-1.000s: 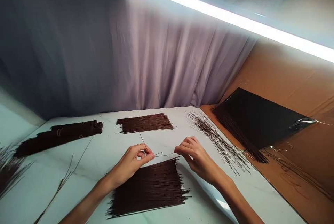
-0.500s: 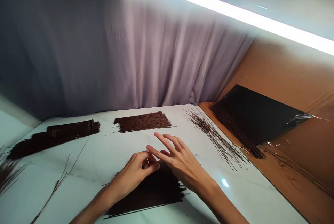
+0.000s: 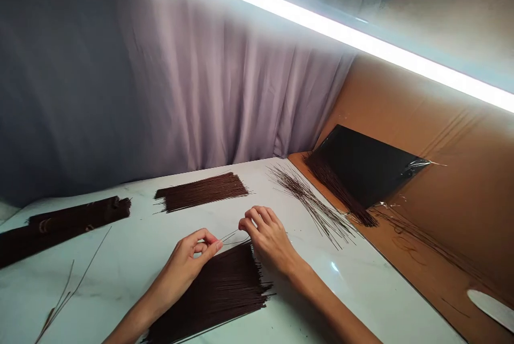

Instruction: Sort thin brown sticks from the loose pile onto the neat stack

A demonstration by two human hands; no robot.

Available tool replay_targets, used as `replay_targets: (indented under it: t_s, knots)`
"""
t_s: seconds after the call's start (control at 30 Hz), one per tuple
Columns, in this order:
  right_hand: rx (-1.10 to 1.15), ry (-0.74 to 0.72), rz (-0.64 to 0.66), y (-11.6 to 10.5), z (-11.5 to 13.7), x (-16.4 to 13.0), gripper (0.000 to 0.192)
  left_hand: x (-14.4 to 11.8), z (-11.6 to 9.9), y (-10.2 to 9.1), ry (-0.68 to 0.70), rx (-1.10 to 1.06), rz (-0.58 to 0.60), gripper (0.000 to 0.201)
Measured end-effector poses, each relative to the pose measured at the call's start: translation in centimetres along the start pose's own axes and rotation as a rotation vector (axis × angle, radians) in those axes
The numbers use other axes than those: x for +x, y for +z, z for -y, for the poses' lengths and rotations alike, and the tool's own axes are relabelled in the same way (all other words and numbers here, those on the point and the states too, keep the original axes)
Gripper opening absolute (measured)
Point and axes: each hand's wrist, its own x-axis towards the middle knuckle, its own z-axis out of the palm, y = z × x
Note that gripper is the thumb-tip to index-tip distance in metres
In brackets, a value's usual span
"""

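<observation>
Thin sticks: two or three dark brown slender sticks (image 3: 231, 237) are being lifted off the near flat pile of brown sticks (image 3: 217, 293) on the white marble table (image 3: 160, 237).
Left hand: left hand (image 3: 185, 261) is pinching their ends between thumb and forefinger.
Right hand: right hand (image 3: 268, 236) is curling its fingertips at the other end, seemingly gripping.
Technique: keeping both pinches light and level is avoiding snapping.
Surroundings: far pile (image 3: 203, 192) and loose fan of sticks (image 3: 309, 202) are lying beyond.
</observation>
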Motion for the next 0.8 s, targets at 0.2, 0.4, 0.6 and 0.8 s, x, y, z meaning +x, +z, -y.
replay_targets:
  t_s: [0.2,0.4,0.6,0.8]
  knots:
    - [0.181,0.225,-0.115,-1.9,-1.8,-0.1,0.021,0.6,1.3,-0.1,-0.012,-0.047,0.011,0.04]
    - [0.288,0.59,-0.409,-3.6,-2.1,0.1,0.021,0.8,0.7,-0.7,0.015,-0.229,0.04,0.042]
    - [0.874,0.771,-0.074,-2.7,2.9,0.3,0.04,-0.1,-1.6,-0.7,0.113,-0.245,0.003,0.032]
    - [1.295,0.462,0.394,-2.5,6.6,0.1,0.036,-2.6,-4.0,1.0,-0.017,-0.497,-0.123,0.031]
